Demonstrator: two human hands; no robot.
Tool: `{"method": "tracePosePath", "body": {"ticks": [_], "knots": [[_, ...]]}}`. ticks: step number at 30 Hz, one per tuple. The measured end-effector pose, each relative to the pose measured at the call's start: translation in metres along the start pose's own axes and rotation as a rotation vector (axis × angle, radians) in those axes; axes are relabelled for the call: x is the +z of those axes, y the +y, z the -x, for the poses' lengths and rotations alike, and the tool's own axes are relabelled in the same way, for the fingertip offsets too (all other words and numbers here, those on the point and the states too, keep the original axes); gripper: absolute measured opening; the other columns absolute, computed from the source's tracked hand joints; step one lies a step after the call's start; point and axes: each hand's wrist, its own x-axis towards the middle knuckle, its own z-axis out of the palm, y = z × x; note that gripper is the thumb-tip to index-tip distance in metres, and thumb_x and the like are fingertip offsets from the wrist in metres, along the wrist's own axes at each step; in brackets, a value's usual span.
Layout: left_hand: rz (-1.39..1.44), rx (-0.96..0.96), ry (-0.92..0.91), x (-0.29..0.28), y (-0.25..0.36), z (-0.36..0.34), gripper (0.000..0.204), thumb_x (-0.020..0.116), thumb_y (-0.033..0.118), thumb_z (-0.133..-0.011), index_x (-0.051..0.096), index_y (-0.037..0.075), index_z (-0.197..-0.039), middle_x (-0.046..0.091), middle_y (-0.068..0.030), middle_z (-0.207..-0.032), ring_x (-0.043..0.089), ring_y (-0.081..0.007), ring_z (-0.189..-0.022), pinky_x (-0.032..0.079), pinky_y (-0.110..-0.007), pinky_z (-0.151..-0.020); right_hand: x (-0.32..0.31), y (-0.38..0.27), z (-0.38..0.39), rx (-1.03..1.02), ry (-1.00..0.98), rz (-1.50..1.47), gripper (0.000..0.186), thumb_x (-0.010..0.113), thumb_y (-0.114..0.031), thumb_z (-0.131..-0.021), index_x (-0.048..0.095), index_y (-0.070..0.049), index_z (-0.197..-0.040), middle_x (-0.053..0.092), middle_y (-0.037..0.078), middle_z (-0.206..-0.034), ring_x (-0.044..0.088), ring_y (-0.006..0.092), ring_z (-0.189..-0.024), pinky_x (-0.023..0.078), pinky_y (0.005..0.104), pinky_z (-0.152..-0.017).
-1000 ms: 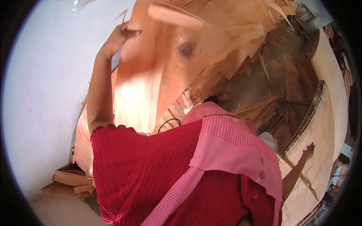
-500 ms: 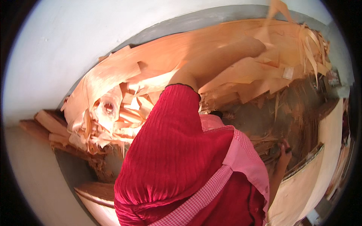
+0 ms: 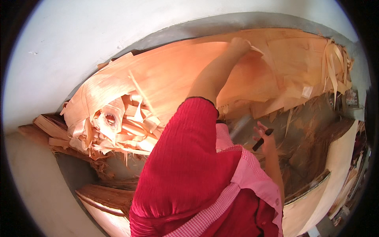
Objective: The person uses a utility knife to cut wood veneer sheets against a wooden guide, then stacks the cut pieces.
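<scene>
My left hand (image 3: 240, 45) reaches to the far side of the pile, its fingers closed on the edge of a thin orange-tan wood veneer sheet (image 3: 177, 63). The sheet spreads across the top of the pile, blurred near its right part. Lower right, my right hand (image 3: 268, 141) holds a short dark-handled tool (image 3: 262, 140) against the palm, some fingers partly extended. A blurred grey streak beside this hand may be its blade; I cannot tell. My red-sleeved left arm covers part of the pile.
Curled veneer scraps (image 3: 130, 130) lie at the left end, around a round hole-like form. Long strips (image 3: 333, 71) hang at the right end. A pale wall (image 3: 79, 39) rises behind. Stacked sheets (image 3: 106, 201) stand lower left, and a pale board (image 3: 335, 170) at right.
My left hand has moved left along the far side, with the veneer sheet's edge in its fingers. My right hand has come up and left with the dark-handled tool.
</scene>
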Motion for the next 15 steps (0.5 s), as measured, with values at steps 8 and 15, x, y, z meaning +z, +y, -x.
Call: {"method": "tracePosePath", "body": {"ticks": [8, 15], "knots": [[-0.086, -0.165, -0.006, 0.058, -0.142, 0.052, 0.021, 0.045, 0.014, -0.081, 0.057, 0.016, -0.098, 0.059, -0.0084, -0.101, 0.058, -0.0254, -0.091, 0.047, -0.038, -0.069, -0.003, -0.021, -0.086, 0.090, 0.063, 0.068, 0.032, 0.052, -0.012, -0.084, 0.049, -0.007, -0.115, 0.050, 0.004, -0.115, 0.050, 0.0182, -0.102, 0.047, 0.0331, -0.071], [-0.079, -0.226, 0.388, 0.052, -0.139, 0.115, 0.048, 0.047, 0.031, -0.083, 0.035, 0.015, -0.127, 0.033, -0.0123, -0.133, 0.030, -0.0282, -0.122, 0.024, -0.045, -0.099, 0.020, -0.038, -0.128, 0.192, 0.011, 0.180, 0.027, 0.050, -0.011, -0.085, 0.051, -0.007, -0.111, 0.051, 0.002, -0.112, 0.052, 0.0173, -0.098, 0.046, 0.0325, -0.069]]}}
